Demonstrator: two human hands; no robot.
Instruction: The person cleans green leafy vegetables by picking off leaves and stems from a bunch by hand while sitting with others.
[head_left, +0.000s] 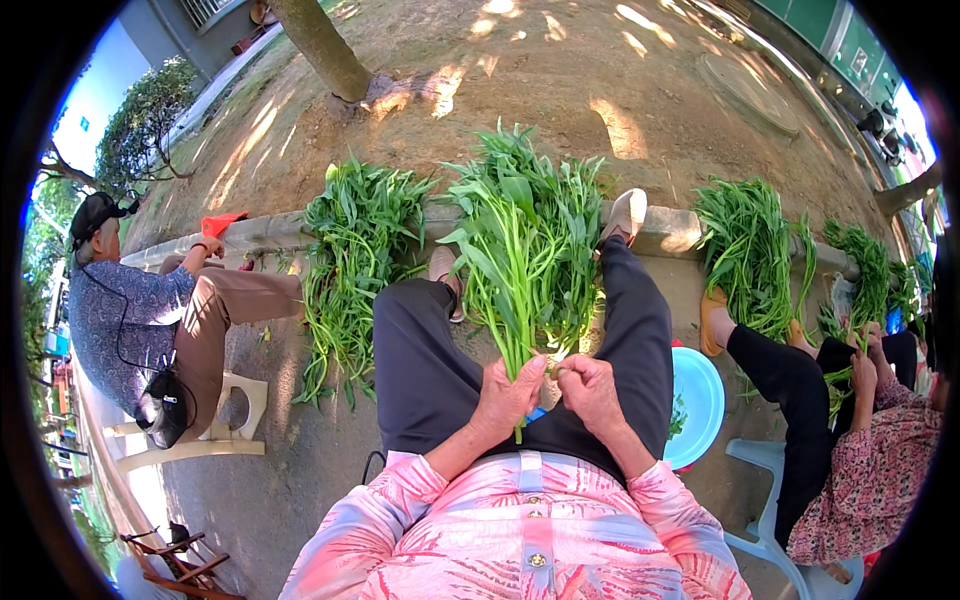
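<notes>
My left hand (510, 394) is closed around the lower stalks of a bunch of long-leaved greens, likely water spinach (517, 289). The leaves fan out away from me and the cut stalk ends stick out below my fist. Beside it, on the right, my right hand (591, 390) has its thumb and fingers drawn together close to the stalks. Whether a thin strand is pinched in those fingertips is too small to tell. Beyond the bunch, a larger heap of the same greens (570, 202) rests against the concrete kerb (667, 225), between my feet.
Another heap of greens (360, 247) lies left, near a seated person (135, 300). At my right stands a light-blue basin (697, 405) with leaf bits inside. Further right, a person (862, 480) handles greens beside more heaps (750, 255). A tree trunk (322, 49) rises beyond the kerb.
</notes>
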